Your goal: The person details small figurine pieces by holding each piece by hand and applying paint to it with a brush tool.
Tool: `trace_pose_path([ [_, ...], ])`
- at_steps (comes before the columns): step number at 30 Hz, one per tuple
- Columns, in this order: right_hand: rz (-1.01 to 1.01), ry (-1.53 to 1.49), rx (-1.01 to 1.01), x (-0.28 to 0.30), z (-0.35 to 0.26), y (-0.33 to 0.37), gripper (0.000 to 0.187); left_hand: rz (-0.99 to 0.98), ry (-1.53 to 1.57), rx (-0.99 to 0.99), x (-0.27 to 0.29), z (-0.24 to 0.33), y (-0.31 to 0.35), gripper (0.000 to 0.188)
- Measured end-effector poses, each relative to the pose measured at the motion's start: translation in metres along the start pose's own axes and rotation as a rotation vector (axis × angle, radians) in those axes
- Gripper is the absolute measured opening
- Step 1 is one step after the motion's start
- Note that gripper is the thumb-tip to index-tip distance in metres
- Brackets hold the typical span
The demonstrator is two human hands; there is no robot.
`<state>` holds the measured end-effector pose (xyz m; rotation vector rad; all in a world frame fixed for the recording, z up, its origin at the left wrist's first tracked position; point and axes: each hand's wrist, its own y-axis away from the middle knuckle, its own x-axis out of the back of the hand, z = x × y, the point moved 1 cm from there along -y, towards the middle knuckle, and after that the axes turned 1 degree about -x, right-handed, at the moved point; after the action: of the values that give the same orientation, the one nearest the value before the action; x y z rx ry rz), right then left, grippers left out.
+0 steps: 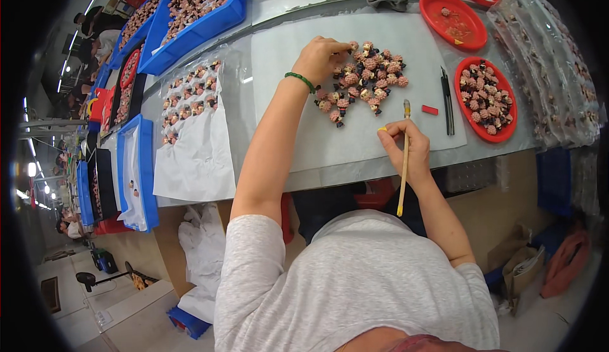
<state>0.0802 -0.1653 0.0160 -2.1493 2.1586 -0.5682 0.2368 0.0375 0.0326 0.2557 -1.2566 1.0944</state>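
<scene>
My left hand (322, 60), with a green beaded bracelet on its wrist, reaches to the far left edge of a loose pile of small figurines (371, 73) with bumpy pink heads and dark bodies. Its thumb and fingers close on one figurine (353, 46) there. Nearer to me, my right hand (411, 149) grips a slim wooden brush (405, 168), held upright with a greyish tip at the top and a yellow lower end. A small yellow bit (382, 129) shows at the right fingertips; what it is, I cannot tell. White paper (304, 155) lies under the pile.
Right of the pile lie a red block (429, 109) and dark thin tools (447, 101). Beyond are a red tray of figurines (514, 114) and another red tray (429, 10). Left are figurines on white sheeting (193, 168) and blue bins (239, 9). A grey cloth (387, 0) lies behind.
</scene>
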Motion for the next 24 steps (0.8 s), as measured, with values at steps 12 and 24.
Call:
trace_pose_path([
  [12,-0.025,-0.487,-0.165,-0.021,-0.022,0.007,0.015,0.238,1.548,0.727,0.002,0.131,0.098,0.025],
  [24,0.1,-0.081,0.156,-0.027,-0.019,0.016,0.024,0.355,1.77,0.823,-0.008,0.137,0.12,0.026],
])
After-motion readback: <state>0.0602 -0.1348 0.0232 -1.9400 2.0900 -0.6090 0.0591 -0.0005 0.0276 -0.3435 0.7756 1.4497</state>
